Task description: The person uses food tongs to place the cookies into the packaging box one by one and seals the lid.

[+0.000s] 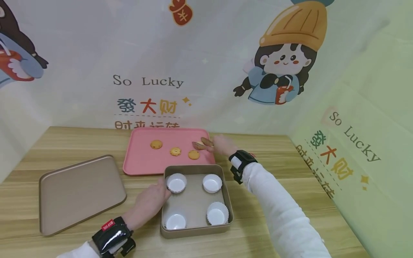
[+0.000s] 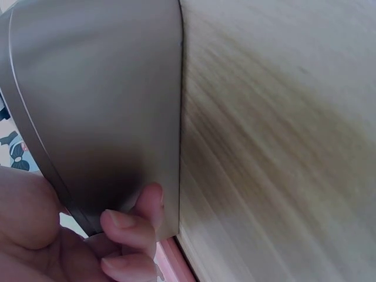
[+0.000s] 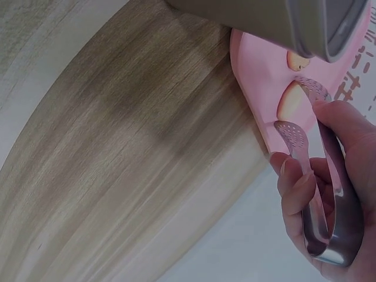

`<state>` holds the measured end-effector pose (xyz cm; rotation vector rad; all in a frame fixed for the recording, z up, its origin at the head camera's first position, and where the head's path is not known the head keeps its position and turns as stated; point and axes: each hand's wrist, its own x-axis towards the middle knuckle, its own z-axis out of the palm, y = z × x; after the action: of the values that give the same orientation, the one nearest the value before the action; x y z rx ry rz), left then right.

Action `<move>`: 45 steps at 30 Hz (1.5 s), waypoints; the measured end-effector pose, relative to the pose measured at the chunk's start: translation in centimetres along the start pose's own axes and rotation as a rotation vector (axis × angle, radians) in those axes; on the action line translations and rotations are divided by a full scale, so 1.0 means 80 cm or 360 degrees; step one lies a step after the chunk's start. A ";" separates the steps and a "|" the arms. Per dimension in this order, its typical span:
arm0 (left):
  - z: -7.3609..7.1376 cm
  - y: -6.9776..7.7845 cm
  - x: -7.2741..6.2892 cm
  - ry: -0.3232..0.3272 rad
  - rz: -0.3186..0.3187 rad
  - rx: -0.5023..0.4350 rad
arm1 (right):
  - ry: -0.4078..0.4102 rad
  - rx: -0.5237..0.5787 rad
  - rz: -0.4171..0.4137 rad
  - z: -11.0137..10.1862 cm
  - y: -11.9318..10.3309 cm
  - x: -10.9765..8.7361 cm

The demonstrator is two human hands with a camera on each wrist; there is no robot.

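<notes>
I'm judging the step in hand to be picking up a biscuit. A round golden-brown biscuit (image 3: 289, 104) is lying toward the right end of the pink rectangular tray (image 1: 142, 163), and the perforated, spoon-shaped tips of the shiny metal tongs (image 3: 346, 223) are standing parted around it in the right wrist view; I can't tell whether either one is touching it. I'm pinching the tongs in my right hand (image 1: 224, 145), thumb on one arm and fingers wrapping the other. For a clean lift I'm wanting both tips low at the biscuit's rim, squeezing lightly and evenly, since it is probably going to crumble under a hard pinch. I'm also watching the neighbours: a scalloped golden biscuit (image 1: 175, 151) is sitting farther left, and another round brown biscuit (image 1: 156, 144) is lying beyond that.

Nearer me, a deep rectangular bronze-coloured metal pan (image 1: 196, 233) is standing just in front of the tray, with four white fluted paper cups (image 1: 212, 183) sitting near its corners. My left hand (image 1: 150, 199) is gripping its left wall, fingers curling against the outside; a steady, light hold is suiting this best. Farther left, a shallow bronze-coloured metal tray (image 1: 82, 197) is lying on the light wood-grain tabletop (image 1: 264, 150).
</notes>
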<state>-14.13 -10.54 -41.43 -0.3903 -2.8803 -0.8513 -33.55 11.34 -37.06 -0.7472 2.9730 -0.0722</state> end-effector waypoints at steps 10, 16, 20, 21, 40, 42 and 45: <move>0.002 -0.001 -0.001 -0.0013 -0.0023 -0.0022 | -0.0006 0.0049 0.0052 0.003 0.002 0.003; 0.004 0.000 -0.001 -0.0006 -0.0024 -0.0013 | 0.0007 0.0138 0.0002 0.017 0.017 0.014; 0.005 0.001 -0.002 -0.0009 -0.0024 0.0006 | 0.0021 0.0171 0.0010 0.013 0.014 0.010; 0.005 0.000 -0.003 -0.0009 -0.0019 0.0007 | -0.0012 0.0143 0.0043 0.002 0.005 0.002; -0.002 0.000 0.001 -0.0006 -0.0016 -0.0045 | 0.0442 0.0033 -0.0717 -0.038 -0.020 -0.117; -0.003 0.000 0.000 -0.0002 -0.0001 -0.0039 | 0.0473 0.0042 -0.0803 -0.030 -0.024 -0.130; -0.003 -0.001 -0.001 -0.0001 0.0005 -0.0041 | 0.0459 0.0054 -0.0876 -0.020 -0.035 -0.141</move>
<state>-14.04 -10.72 -41.27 -0.3975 -2.8712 -0.8889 -22.42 14.24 -34.57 -1.6509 2.9010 -0.2804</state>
